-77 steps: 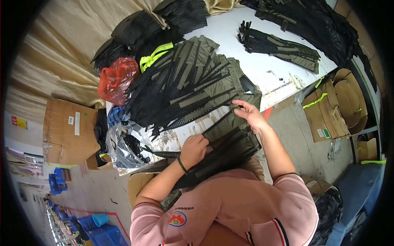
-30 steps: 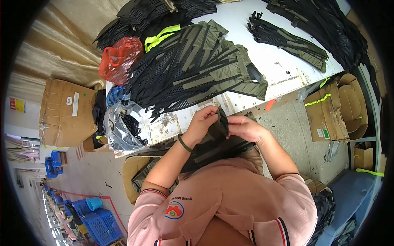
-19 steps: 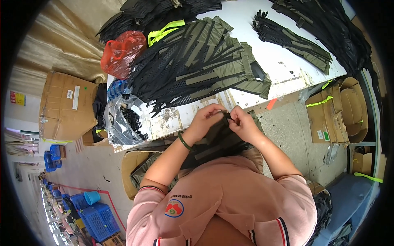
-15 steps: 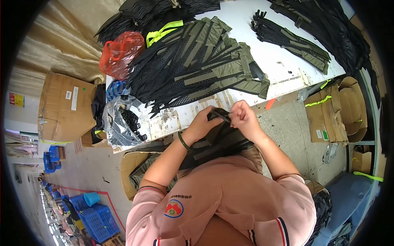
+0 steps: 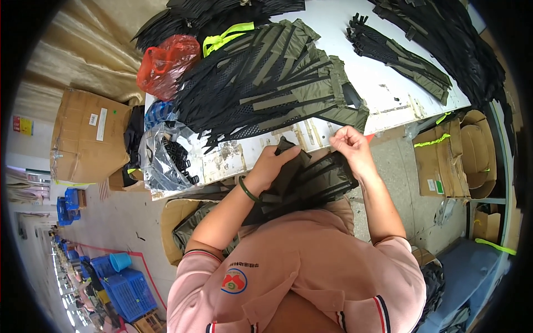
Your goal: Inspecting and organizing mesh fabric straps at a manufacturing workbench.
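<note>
A dark olive and black fabric piece [image 5: 316,180] lies across my lap, its upper end raised in front of the table edge. My left hand [image 5: 270,166] is closed on that end, thumb on top. To the right, my right hand [image 5: 352,149] hovers apart from the raised end, thumb and forefinger pinched together. Whatever the pinch holds, if anything, is too small to make out. Beyond my hands, a heap of similar olive and black mesh strap pieces [image 5: 277,83] covers much of the white table [image 5: 388,114].
A red plastic bag [image 5: 166,64], a neon yellow strap [image 5: 227,38] and a clear bag of black buckles [image 5: 166,158] lie at the table's left. More black pieces [image 5: 444,44] sit at the far right. Cardboard boxes [image 5: 89,136] flank the table; blue crates [image 5: 127,294] stand on the floor.
My right hand has pulled away from the fabric, up and to the right. My left hand keeps its grip, and the fabric on my lap shows more spread out.
</note>
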Demonstrator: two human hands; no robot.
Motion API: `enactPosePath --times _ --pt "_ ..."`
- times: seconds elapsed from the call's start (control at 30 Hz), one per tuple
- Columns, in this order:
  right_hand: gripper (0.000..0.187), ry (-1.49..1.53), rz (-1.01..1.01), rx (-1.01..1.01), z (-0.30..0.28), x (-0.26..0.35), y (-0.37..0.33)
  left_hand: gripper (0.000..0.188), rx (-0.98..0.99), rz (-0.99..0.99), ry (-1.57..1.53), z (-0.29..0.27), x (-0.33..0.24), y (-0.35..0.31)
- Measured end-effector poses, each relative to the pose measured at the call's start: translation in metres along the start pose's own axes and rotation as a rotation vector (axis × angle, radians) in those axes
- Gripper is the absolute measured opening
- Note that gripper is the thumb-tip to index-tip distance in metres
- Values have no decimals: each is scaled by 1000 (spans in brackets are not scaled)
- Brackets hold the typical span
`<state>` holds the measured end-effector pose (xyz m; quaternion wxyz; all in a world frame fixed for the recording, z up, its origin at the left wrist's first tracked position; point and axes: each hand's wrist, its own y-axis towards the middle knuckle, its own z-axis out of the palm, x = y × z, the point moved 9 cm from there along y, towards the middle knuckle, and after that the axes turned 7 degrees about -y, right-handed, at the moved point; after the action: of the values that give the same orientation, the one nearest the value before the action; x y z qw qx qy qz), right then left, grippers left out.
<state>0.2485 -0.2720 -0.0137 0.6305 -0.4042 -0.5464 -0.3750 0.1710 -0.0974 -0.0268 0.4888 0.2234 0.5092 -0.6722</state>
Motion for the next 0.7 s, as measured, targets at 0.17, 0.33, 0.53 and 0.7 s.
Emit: enactPosePath --times 0.17,0.33,0.53,0.7 --pt "10 -293 -146 201 62 13 -16 35 -16 18 297 -14 3 4" --pt "18 19 157 -88 13 -47 -9 37 176 421 471 17 -18 -19" --pt "16 -451 -376 299 82 23 -24 42 24 619 833 28 -6 -23" --pt "20 -611 -700 -36 79 46 11 48 52 720 846 -9 -33 -75"
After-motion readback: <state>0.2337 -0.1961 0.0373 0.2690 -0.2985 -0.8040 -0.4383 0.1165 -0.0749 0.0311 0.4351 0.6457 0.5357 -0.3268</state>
